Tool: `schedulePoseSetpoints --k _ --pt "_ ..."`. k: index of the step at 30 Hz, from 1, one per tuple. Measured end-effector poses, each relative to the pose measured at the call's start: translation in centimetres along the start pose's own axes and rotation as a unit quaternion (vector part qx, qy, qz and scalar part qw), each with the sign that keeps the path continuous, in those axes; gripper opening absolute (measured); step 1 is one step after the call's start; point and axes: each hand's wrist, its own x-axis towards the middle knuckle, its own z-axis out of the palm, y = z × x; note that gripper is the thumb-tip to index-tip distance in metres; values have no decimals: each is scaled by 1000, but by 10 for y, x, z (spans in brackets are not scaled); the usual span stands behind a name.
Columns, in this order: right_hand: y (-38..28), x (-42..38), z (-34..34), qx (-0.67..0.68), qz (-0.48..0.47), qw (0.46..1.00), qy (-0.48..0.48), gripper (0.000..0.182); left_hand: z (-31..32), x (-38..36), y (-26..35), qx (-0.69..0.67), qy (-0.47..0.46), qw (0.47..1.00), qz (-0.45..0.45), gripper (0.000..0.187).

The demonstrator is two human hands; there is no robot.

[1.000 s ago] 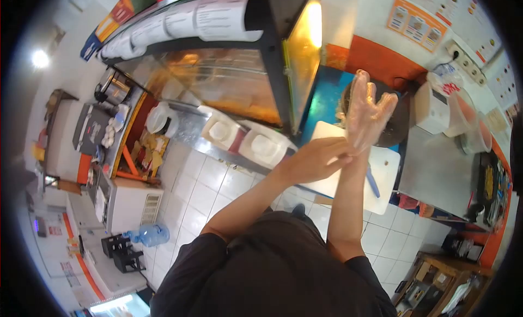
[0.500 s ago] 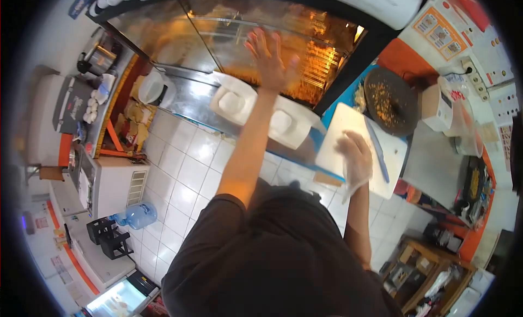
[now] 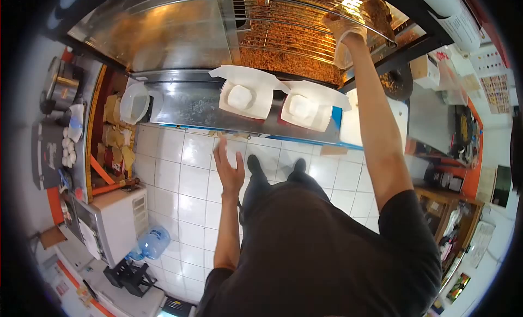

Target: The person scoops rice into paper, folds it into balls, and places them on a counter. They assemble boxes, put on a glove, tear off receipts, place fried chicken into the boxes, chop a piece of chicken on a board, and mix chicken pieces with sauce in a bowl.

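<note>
My right hand (image 3: 351, 32), in a clear plastic glove, reaches inside a lit display cabinet (image 3: 218, 61), at the right end of its wire rack (image 3: 289, 22). Close beside it is a dark brown piece of food (image 3: 379, 14) that looks roasted. Glare and the rack's bars obscure the fingers, and I cannot tell what they hold. My left hand (image 3: 229, 172) is bare and empty, fingers apart, over the floor in front of the counter. Two open white takeaway boxes (image 3: 264, 101) (image 3: 327, 118), each with a white mound inside, stand on the steel ledge (image 3: 185, 101).
A white cutting board (image 3: 351, 126) lies right of the boxes, partly behind my right arm. Beyond it is a dark round pan (image 3: 400, 82). A white tub (image 3: 134, 103) stands at the ledge's left end. On the floor are a blue water jug (image 3: 154, 242) and black stand (image 3: 131, 278).
My left hand has come off the cabinet glass and dropped low. The glass now sits further left, leaving the right side open. My gloved right hand has moved from above the cutting board into the cabinet.
</note>
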Motion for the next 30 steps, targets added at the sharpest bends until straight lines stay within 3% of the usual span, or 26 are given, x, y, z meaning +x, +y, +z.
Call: schedulePoseSetpoints --k 2,4,5,6,7,9,10,11,13,14,15,17,19,21,22,23,24,25,26,30 --pt "2 -2 -4 0 -11 999 49 51 -10 -27 -25 -35 -63 994 -88 52" --pt "-37 -71 -33 -3 -10 994 113 28 -16 -46 -53 -62 -149 975 -153 48" --pt "-38 -101 -23 82 -120 962 230 30 -19 -49 -62 -79 -197 960 -185 46" --pt "-38 -129 -4 164 -231 896 342 33 -21 -48 -66 -71 -231 951 -193 44" --pt "-32 -163 6 146 -253 915 277 39 -23 -41 -68 -70 -232 951 -189 44" --pt "-28 -209 24 203 -303 925 109 45 -27 -28 -72 -66 -342 919 -184 45" --pt "-16 -232 57 300 -168 939 -35 41 -26 -21 -78 -56 -349 926 -131 46" --pt "9 -236 95 306 -160 938 -38 41 -25 -11 -76 -49 -356 924 -134 46" --pt "56 -236 158 7 -272 960 -69 44 -26 10 -64 -41 -347 932 -92 45" --pt "44 -229 125 -59 -255 953 -154 48 -27 18 -58 -40 -346 934 -86 44" --pt "56 -226 142 -104 -290 941 -138 51 -28 26 -50 -43 -343 935 -78 43" --pt "29 -206 95 -106 -258 912 -300 48 -33 33 -37 -26 -354 927 -118 44" --pt "-18 -194 32 26 -218 964 -150 45 -35 27 -41 -51 -344 924 -160 46" --pt "-46 -155 9 -208 -232 950 15 43 -34 10 -56 -56 -349 918 -180 46" --pt "-50 -123 14 -214 -238 947 18 43 -33 3 -62 -57 -350 915 -194 46" --pt "-50 -77 24 150 -210 966 29 48 -34 -4 -63 -44 -361 907 -212 47" --pt "-51 -32 33 494 -157 855 32 54 -36 -14 -69 -38 -371 902 -216 48" --pt "-57 -6 36 773 -83 628 24 60 -38 -23 -74 -31 -379 898 -220 48" --pt "-55 1 35 772 -93 628 17 60 -44 -27 -73 -28 -378 894 -240 49" --pt "-45 21 31 975 38 218 12 56 -66 -48 -79 -26 -321 899 -296 51"
